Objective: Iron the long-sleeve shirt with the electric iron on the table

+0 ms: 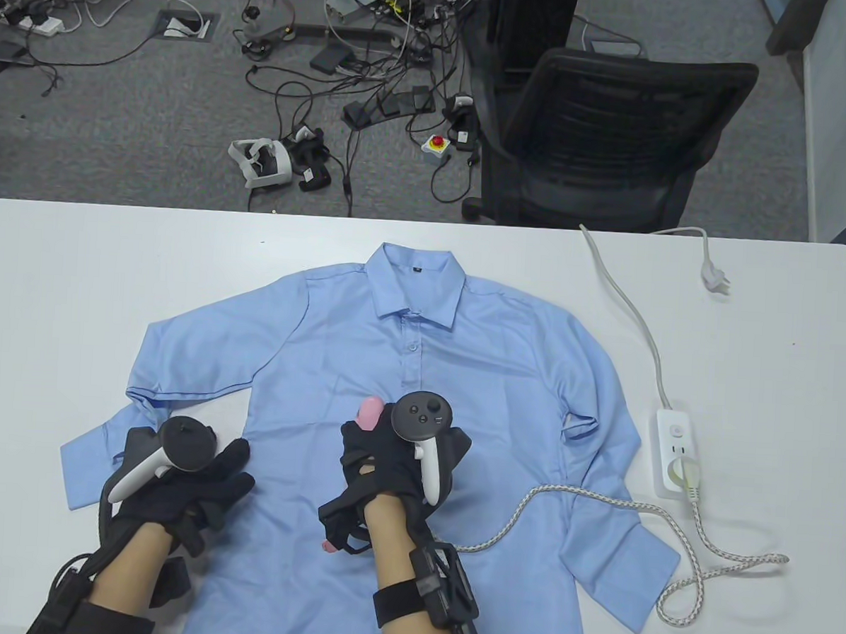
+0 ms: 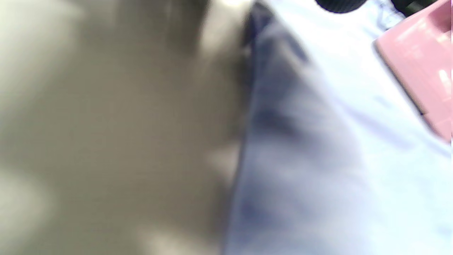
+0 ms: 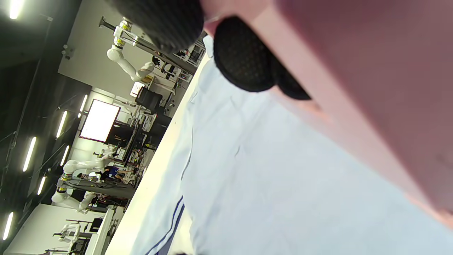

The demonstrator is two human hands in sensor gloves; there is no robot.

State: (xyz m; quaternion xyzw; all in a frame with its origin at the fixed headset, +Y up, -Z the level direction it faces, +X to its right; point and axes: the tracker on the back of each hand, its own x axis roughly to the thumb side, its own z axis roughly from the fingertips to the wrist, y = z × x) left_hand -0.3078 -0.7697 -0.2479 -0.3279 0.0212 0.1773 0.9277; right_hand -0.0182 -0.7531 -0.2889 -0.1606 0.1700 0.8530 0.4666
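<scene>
A blue shirt (image 1: 404, 415) lies front-up, sleeves spread, on a white table (image 1: 78, 278), likely so each panel sits flat; the right hand (image 1: 387, 464) wraps its fingers round a pink iron (image 1: 370, 410) on the shirt's middle, nose toward the collar; the left hand (image 1: 195, 482) lies flat, fingers straight, holding nothing, at the shirt's left edge, probably pinning cloth; the cord (image 1: 597, 503) runs right to a power strip (image 1: 678, 451); beyond the table, grey carpet, cables, a black chair (image 1: 617, 129).
</scene>
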